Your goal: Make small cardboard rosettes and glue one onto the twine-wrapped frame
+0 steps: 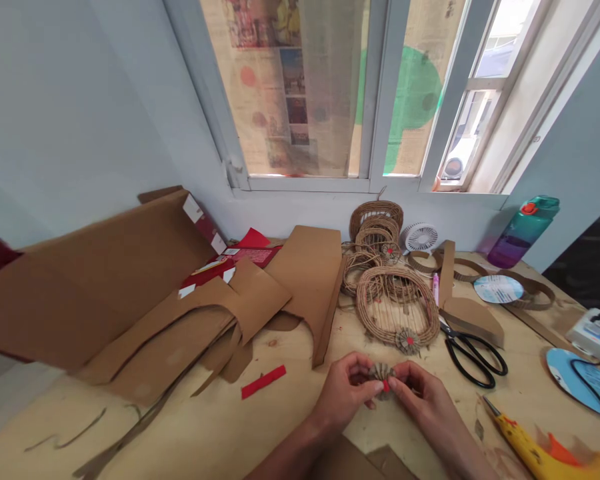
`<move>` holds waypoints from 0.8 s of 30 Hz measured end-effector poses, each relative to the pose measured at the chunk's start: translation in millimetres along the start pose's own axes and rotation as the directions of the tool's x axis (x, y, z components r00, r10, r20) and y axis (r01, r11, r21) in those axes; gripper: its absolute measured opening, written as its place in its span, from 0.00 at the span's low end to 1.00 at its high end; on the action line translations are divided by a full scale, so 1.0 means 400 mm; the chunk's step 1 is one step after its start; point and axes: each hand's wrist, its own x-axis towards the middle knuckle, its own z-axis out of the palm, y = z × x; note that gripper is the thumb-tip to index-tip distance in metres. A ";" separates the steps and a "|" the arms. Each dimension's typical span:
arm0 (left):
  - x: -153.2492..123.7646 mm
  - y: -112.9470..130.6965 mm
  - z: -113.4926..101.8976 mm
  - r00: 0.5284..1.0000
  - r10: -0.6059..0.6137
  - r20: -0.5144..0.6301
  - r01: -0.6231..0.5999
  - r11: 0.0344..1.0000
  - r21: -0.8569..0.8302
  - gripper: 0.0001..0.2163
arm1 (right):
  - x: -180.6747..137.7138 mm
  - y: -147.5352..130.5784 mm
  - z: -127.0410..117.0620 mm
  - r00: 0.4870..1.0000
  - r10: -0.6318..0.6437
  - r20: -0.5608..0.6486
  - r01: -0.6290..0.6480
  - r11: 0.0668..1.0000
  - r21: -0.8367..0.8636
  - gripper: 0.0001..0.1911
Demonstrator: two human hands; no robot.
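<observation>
My left hand (349, 387) and my right hand (416, 393) pinch a small pleated paper rosette (381, 371) between them, low in the middle of the view. A red center piece shows on the rosette under my fingertips. Just beyond it lies an oval frame of twisted brown cord (397, 303) with strings across it, and a similar rosette (408, 341) with a red center is on its near rim. To the left of my hands, a red strip (263, 382) rests on the wooden table (280, 440).
Black-handled scissors (473, 350) and a yellow glue gun (545, 447) lie on the right. Cut cardboard sheets (305, 267) and a large open carton (95, 273) fill the left. More cord frames (377, 230), a small white fan (420, 237) and a green-purple bottle (524, 230) stand by the wall.
</observation>
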 end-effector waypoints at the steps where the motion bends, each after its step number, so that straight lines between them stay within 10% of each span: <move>1: -0.001 -0.002 0.000 1.000 0.015 -0.027 -0.013 0.999 0.045 0.14 | -0.001 0.003 -0.001 1.000 -0.013 0.013 0.013 1.000 -0.022 0.14; 9: -0.033 0.018 0.006 0.976 0.218 0.020 -0.179 0.744 0.644 0.06 | -0.014 -0.006 0.000 0.998 0.038 0.040 -0.010 0.842 -0.540 0.09; 16: -0.034 -0.004 0.003 0.937 0.339 0.089 -0.279 0.567 0.775 0.06 | -0.029 -0.011 0.014 0.997 -0.032 -0.067 -0.039 0.541 -0.840 0.09; 24: -0.028 -0.009 -0.002 0.875 0.424 0.236 -0.395 0.340 0.853 0.08 | -0.023 -0.003 0.014 0.989 -0.145 0.001 0.086 0.588 -0.804 0.10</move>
